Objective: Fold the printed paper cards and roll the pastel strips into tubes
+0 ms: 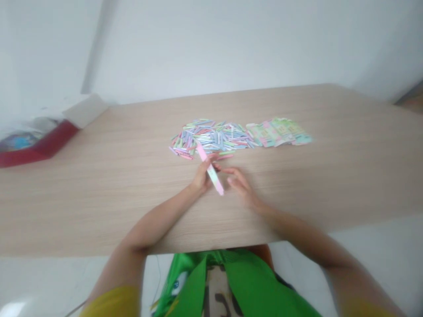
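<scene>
Red box point(56, 141): stands at the far left edge of the table point(99, 189), well apart from the left hand, with a pale flap turned out toward the hands' side and bagged items inside, too blurred to identify.

Left hand point(201, 176): clamped on the pink strip point(216, 180), thumb and fingers closed about its middle. The strip is long and narrow, with a pale green-and-white section; it slants across the hand, its far end reaching toward the sticks, its near end angled toward the right hand. Whether it touches the table cannot be told.

Sticks point(216, 137): a loose, wide pile in pink, green, blue and lilac, lying just beyond the left hand. A few lie at the pile's near edge, close to the fingers.

Right hand point(243, 188): open, thumb and forefinger apart, fingers directed at the left hand. It grips nothing visible; contact between the fingertips of both hands cannot be confirmed.

Packets point(280, 132): pastel, overlapping in a row, beyond the right hand and to its right, adjoining the pile.
</scene>
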Available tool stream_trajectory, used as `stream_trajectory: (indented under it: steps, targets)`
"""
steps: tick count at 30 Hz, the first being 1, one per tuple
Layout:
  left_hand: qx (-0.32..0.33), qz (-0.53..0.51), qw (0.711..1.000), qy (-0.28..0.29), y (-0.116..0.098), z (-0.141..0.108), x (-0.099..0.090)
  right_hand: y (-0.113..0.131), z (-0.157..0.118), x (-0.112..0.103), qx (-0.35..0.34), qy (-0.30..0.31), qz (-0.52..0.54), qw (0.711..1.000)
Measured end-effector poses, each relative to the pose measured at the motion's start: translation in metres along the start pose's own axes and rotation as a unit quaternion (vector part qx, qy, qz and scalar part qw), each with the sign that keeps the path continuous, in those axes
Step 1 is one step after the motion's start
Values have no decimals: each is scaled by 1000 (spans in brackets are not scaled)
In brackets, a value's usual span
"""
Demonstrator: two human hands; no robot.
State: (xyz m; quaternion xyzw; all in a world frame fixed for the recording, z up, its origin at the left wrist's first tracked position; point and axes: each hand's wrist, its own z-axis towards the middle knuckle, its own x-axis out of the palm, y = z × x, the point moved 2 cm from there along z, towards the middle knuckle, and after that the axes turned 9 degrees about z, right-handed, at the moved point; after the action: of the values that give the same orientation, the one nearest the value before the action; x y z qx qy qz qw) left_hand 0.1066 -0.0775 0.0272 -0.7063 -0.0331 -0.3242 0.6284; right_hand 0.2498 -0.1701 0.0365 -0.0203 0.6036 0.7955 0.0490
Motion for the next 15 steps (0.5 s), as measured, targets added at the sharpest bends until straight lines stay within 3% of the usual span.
stream_trajectory:
  steps: [1, 3, 5, 7, 9, 11, 15]
  targets:
    - [-2, -2, 1000, 14, 0, 0, 0, 3, 9, -19, -1, -59, -84, 995]
    - [-7, 2, 998, 57, 0, 0, 0, 3, 26, -62, 75, -139, -275, 948]
    - [-15, 11, 994, 109, 1, -1, 1, -4, 35, -99, 184, -113, -401, 890]
    - [-24, 17, 989, 142, 3, -4, 4, -16, 34, -122, 256, -54, -480, 837]
    - [-31, 14, 988, 148, 7, -8, 7, -30, 30, -126, 272, 3, -535, 800]
    - [-33, 8, 989, 147, 12, -15, 13, -40, 30, -120, 231, 3, -602, 765]
    - [-29, 8, 983, 181, 19, -35, 32, -55, 54, -100, 143, 17, -638, 756]
